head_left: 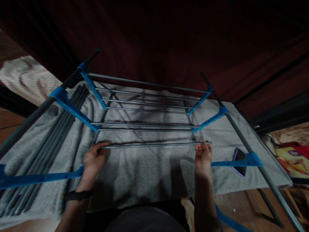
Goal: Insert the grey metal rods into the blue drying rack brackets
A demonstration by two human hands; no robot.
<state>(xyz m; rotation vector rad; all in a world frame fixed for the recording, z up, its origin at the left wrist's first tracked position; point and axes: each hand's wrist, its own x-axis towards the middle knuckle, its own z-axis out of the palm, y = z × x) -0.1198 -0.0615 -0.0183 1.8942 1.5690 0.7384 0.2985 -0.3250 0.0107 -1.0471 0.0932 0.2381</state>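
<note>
A thin metal rod (pixel 149 145) runs level between my two hands. My left hand (pixel 95 157) pinches its left end, and my right hand (pixel 203 154) grips it close to the right end. Beyond it stands a rack frame of grey tubes (pixel 235 125) with blue plastic brackets (pixel 74 111). Several thin rods (pixel 147 103) span the far brackets from side to side. Nearer to me, a blue bracket (pixel 48 178) juts in on the left and another blue bracket (pixel 227 163) on the right; no rod joins these two.
The frame stands over a grey fleece blanket (pixel 142 174). Several thick grey tubes (pixel 53 138) lie in a bundle at the left. A phone (pixel 240 161) rests by the right tube. A dark red curtain (pixel 154 42) hangs behind. A yellow and red package (pixel 293 158) is at far right.
</note>
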